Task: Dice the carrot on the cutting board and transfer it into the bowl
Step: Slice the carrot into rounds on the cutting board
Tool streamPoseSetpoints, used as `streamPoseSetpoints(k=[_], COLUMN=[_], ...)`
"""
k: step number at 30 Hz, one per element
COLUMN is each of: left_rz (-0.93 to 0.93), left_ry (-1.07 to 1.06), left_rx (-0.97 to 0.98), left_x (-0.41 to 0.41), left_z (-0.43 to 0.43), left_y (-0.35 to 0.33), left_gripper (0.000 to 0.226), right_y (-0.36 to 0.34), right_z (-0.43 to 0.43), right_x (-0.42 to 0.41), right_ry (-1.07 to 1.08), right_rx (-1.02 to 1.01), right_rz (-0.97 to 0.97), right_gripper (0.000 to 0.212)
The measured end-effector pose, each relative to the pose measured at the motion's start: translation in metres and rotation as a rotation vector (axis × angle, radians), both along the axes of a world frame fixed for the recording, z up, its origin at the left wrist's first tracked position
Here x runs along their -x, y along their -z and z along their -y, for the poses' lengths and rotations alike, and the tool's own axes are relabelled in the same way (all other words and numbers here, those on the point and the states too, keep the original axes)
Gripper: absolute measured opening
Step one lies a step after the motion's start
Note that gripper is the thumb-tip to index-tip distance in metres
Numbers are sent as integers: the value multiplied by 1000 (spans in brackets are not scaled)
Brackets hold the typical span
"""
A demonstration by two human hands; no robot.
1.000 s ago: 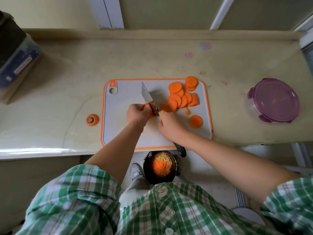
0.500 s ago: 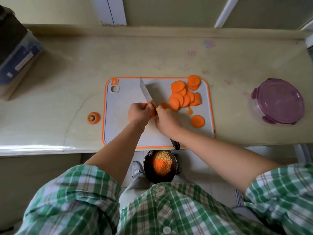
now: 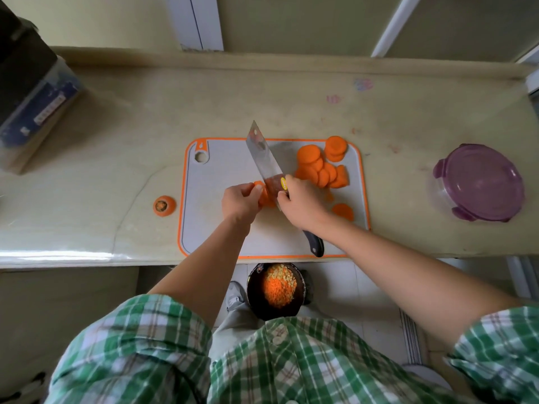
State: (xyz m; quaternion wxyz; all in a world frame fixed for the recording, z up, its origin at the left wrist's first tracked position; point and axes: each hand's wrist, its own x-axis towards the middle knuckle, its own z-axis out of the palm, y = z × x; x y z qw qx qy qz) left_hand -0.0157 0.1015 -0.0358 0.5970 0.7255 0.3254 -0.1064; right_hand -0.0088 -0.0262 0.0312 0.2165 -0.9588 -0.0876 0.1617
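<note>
A grey cutting board (image 3: 221, 228) with an orange rim lies on the counter. My left hand (image 3: 240, 201) grips the remaining stub of carrot (image 3: 264, 195) at the board's middle. My right hand (image 3: 303, 204) grips the cleaver (image 3: 262, 158) by its handle, with the blade right of the stub and raised, its broad side showing. A pile of round carrot slices (image 3: 320, 167) lies at the board's far right, and one slice (image 3: 343, 212) lies apart nearer me. A dark bowl (image 3: 253, 298) with diced orange and yellow bits stands on the floor below the counter edge.
A cut-off carrot top (image 3: 164, 206) sits on the counter left of the board. A purple-lidded container (image 3: 481, 182) stands at the right. A dark box on a clear container (image 3: 32, 91) occupies the far left. The counter's front edge runs just below the board.
The cleaver blade has lifted and tilted so its flat side shows. My left hand stays on the carrot stub.
</note>
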Motion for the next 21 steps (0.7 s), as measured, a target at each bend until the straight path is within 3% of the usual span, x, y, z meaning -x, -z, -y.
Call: streamPoseSetpoints(k=[6,19,21], left_rz=[7,6,-11], left_ry=[-32,21,30], left_rx=[15,-83,-102], left_x=[-1,-1,-1], left_z=[2,6,6], left_y=[4,2,0], left_gripper=[22,25,31], right_y=[-17,-25,-19], right_z=[5,-15,-22], right_x=[10,9,5], right_ry=[-74,-21,11], right_rx=[44,51,41], right_rz=[-25,-117,-125], right_gripper=[9,5,15])
